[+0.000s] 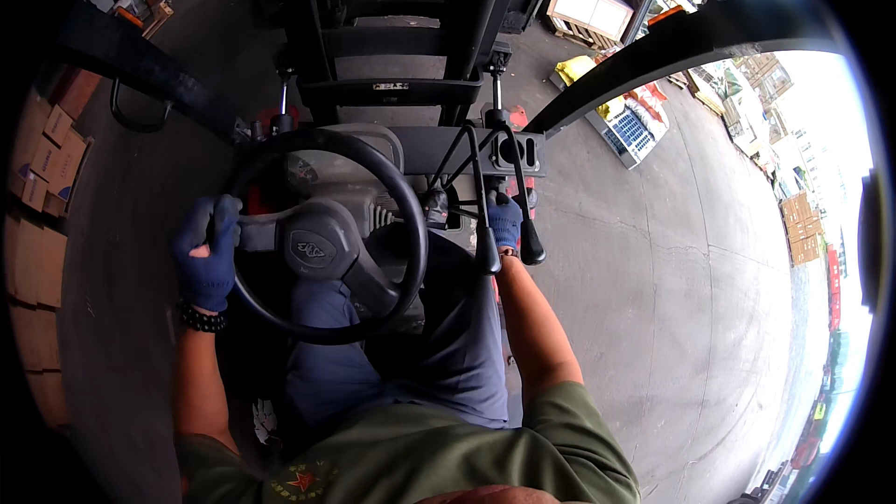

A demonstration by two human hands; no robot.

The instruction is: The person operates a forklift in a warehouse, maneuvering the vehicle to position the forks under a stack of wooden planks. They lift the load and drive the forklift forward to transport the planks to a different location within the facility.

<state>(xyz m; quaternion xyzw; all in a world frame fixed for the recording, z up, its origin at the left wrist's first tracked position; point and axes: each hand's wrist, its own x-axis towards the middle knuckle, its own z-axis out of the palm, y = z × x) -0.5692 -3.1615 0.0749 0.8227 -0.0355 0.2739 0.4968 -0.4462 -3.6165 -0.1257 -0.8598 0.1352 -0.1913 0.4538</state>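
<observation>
I sit at the controls of a forklift. My left hand (207, 252), in a blue glove, is closed on the left side of the black steering wheel (416, 219), where a knob appears to be. My right hand (506, 224), also gloved, is closed round a short control lever (499, 194) right of the wheel, partly hidden behind two long black levers (488, 248). A grey hub and console (378, 151) sit between my hands. Both forearms reach up from the lower edge.
The black mast (392, 89) rises ahead between frame posts (709, 21). Cardboard boxes (51, 163) are stacked at left. A wooden crate (588, 7), a low load with yellow sacks (637, 126) and more stacked boxes (803, 229) stand on the grey floor (672, 336) ahead and at right.
</observation>
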